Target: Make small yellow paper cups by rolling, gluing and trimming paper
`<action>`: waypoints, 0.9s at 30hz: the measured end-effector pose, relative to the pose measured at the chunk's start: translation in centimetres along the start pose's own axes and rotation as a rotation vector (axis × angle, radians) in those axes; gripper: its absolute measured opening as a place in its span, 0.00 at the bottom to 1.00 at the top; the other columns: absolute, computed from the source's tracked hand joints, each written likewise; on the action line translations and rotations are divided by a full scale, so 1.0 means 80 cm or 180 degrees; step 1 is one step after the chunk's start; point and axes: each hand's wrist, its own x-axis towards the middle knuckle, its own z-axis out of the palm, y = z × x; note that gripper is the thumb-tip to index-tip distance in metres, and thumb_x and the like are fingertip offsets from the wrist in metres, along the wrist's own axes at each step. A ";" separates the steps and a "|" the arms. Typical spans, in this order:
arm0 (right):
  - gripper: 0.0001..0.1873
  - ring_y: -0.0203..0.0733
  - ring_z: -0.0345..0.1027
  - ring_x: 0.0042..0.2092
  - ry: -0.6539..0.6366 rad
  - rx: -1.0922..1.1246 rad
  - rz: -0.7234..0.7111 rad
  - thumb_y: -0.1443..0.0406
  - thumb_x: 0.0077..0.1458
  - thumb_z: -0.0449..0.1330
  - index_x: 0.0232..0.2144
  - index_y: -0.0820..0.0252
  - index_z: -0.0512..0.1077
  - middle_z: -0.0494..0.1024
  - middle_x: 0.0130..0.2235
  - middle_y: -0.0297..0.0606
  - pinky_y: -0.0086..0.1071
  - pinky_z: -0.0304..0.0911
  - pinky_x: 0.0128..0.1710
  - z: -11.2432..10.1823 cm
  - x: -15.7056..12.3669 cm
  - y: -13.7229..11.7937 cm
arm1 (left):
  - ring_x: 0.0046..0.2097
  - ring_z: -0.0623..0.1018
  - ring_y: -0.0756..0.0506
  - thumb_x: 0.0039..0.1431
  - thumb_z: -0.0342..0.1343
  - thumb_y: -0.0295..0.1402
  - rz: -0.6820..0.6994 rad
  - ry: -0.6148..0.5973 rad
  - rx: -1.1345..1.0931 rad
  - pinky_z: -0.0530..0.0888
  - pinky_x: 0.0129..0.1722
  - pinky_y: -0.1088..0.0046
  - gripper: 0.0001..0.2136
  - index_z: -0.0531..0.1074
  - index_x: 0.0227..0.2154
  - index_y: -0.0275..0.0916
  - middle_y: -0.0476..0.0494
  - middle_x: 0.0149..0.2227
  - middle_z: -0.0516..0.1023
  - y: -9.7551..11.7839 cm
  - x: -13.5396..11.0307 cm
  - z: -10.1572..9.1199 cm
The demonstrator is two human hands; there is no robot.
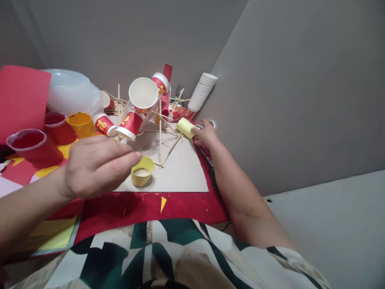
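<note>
My left hand (96, 166) hovers over the beige board (183, 172), fingers pinched together right beside a short yellow paper ring (142, 171) that lies on the board. Whether the fingertips hold anything I cannot make out. My right hand (205, 134) reaches out to the board's far right edge, its fingers closed at a yellow paper cylinder (185, 127) that sits on the end of a wooden stick (172, 147). A frame of sticks carrying red and white paper cups (143, 96) stands at the back of the board.
A stack of white cups (202, 91) leans on the grey wall at the back right. Red and yellow cups (57, 127), a clear plastic bag (72, 92) and red paper (22, 98) fill the left. Red cloth (144, 206) lies under the board.
</note>
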 end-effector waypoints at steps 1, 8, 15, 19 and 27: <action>0.22 0.46 0.73 0.51 0.0002 0.0234 0.0117 0.58 0.65 0.61 0.57 0.61 0.69 0.74 0.55 0.45 0.45 0.73 0.50 0.007 0.003 0.002 | 0.30 0.77 0.48 0.60 0.61 0.25 0.0031 -0.0075 -0.0119 0.74 0.29 0.71 0.05 0.76 0.38 0.31 0.35 0.31 0.82 0.003 0.000 0.004; 0.20 0.44 0.73 0.50 0.0381 0.1882 0.0493 0.57 0.66 0.60 0.55 0.62 0.70 0.75 0.54 0.44 0.44 0.74 0.48 0.006 -0.004 -0.006 | 0.32 0.81 0.45 0.59 0.58 0.23 -0.0485 -0.0252 -0.0643 0.75 0.29 0.71 0.07 0.75 0.41 0.32 0.35 0.34 0.83 0.014 -0.006 0.019; 0.13 0.24 0.49 0.18 -0.0154 0.3231 0.0155 0.68 0.48 0.63 0.38 0.57 0.69 0.61 0.22 0.20 0.18 0.44 0.15 -0.043 -0.091 -0.037 | 0.39 0.82 0.49 0.60 0.59 0.21 -0.1655 -0.0036 -0.1365 0.78 0.41 0.76 0.11 0.74 0.44 0.36 0.43 0.37 0.82 0.032 0.002 0.021; 0.17 0.22 0.43 0.17 -0.1041 0.3522 0.0208 0.67 0.41 0.67 0.37 0.59 0.73 0.61 0.20 0.20 0.18 0.44 0.15 -0.050 -0.155 -0.056 | 0.50 0.80 0.47 0.61 0.62 0.24 -0.2136 -0.0063 -0.1598 0.77 0.50 0.73 0.13 0.74 0.49 0.34 0.38 0.48 0.81 0.038 0.002 0.024; 0.18 0.22 0.44 0.16 -0.2384 0.3715 0.0288 0.64 0.43 0.74 0.38 0.59 0.77 0.67 0.20 0.22 0.18 0.45 0.14 -0.012 -0.217 -0.077 | 0.46 0.78 0.46 0.61 0.64 0.30 -0.2089 0.0005 -0.1951 0.75 0.50 0.68 0.07 0.77 0.40 0.35 0.42 0.39 0.82 0.045 -0.007 0.038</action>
